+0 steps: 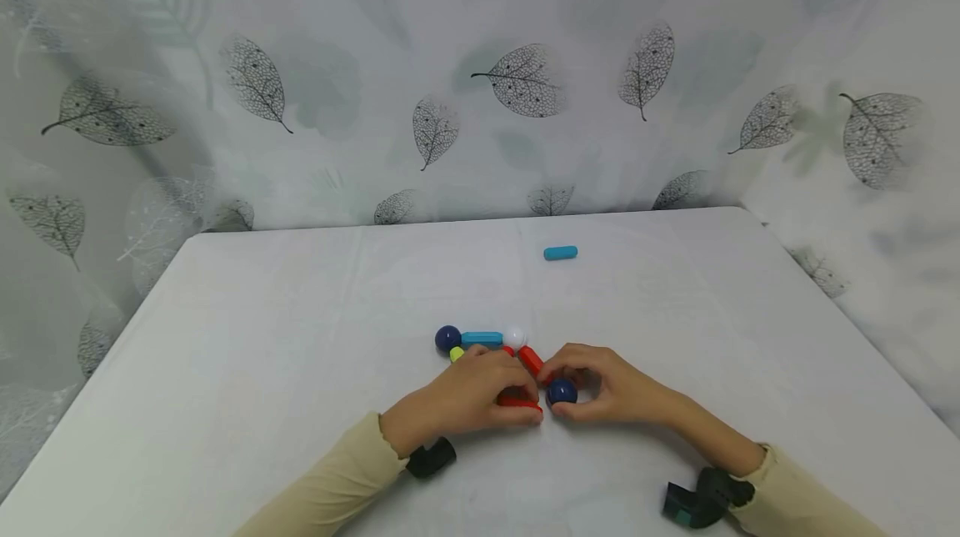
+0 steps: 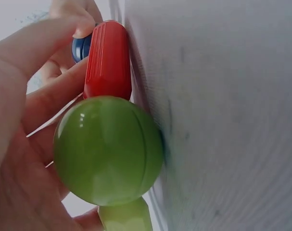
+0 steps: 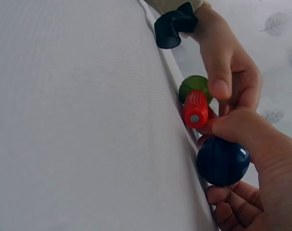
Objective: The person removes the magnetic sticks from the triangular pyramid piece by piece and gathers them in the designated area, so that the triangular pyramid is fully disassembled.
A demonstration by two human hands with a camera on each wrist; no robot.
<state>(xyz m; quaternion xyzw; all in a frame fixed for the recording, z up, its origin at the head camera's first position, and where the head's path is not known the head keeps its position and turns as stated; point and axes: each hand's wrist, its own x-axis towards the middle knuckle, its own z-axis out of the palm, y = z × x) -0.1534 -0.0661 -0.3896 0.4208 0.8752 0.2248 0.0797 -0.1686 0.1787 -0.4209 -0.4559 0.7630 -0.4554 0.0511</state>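
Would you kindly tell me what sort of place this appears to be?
Probably an indoor tabletop recording spot, judging by the white table, the leaf-patterned backdrop behind it, and the dark device at each wrist.

Below the middle of the head view, my right hand [image 1: 611, 387] pinches a shiny dark blue ball [image 1: 562, 392]. My left hand [image 1: 476, 391] holds a red stick [image 2: 108, 60], one end touching a green ball [image 2: 108, 150].
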